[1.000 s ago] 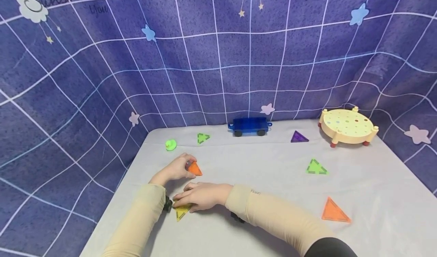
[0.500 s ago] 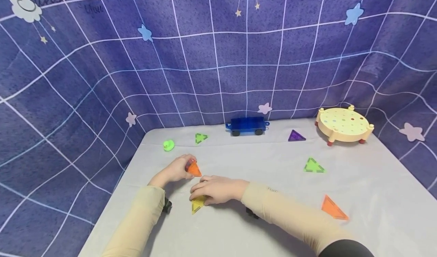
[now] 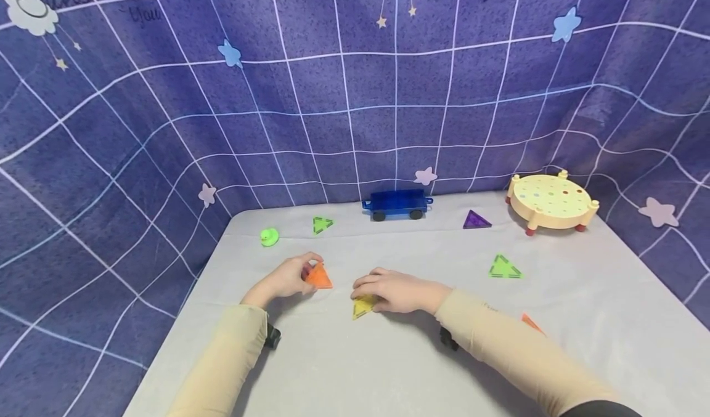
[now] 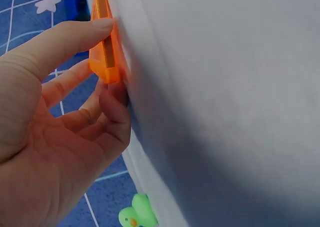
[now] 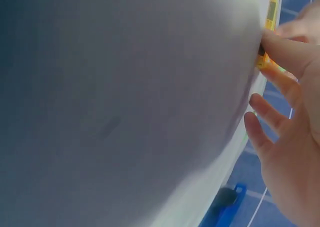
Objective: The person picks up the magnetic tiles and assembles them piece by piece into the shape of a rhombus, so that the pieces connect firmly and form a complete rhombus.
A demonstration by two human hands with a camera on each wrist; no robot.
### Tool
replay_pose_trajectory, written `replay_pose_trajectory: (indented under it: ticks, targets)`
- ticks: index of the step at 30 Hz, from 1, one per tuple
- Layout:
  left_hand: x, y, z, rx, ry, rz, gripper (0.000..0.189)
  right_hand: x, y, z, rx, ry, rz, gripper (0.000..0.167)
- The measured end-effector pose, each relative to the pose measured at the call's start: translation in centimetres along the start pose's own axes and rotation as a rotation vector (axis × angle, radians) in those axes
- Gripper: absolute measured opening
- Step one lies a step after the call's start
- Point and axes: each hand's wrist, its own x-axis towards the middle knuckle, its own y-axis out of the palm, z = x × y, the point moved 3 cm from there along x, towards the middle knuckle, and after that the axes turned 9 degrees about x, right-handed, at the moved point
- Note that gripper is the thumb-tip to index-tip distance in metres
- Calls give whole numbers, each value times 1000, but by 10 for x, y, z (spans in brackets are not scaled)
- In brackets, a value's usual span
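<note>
Left hand (image 3: 286, 276) pinches the orange triangle (image 3: 321, 277), front-left of the wagon (image 3: 396, 202); right hand (image 3: 400, 290) pinches the yellow triangle (image 3: 363, 307), in front of the wagon.

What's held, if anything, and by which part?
Left hand: orange triangle, pinched at its left side in the head view. Right hand: yellow triangle, held around its far, right-hand part; finger contact partly hidden.

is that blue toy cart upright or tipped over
Upright: the blue toy cart stands on the pale table with its black wheels underneath and its body above them.
</note>
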Motion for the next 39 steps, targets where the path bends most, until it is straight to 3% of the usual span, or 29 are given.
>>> replay_pose_trajectory:
  ticks: [5, 8, 15, 27, 32, 39]
  targets:
    - [1, 4, -5, -61, 46, -4, 66, -20, -4, -15, 66, 77, -36, 50]
    - [2, 7, -8, -96, 39, 11, 68, -29, -7, -20, 106, 111, -53, 50]
    - [6, 14, -14, -206, -65, 28, 64, -37, -10, -29, 121, 146, -96, 51]
    - [25, 33, -37, -462, -181, 36, 48, -32, -12, -27, 149, 234, -139, 52]
    - [35, 38, -46, -490, -238, -10, 44, -30, -15, -27, 155, 252, -168, 49]
    - [48, 39, -67, -492, -244, -107, 39, -29, -20, -32, 145, 324, -171, 47]
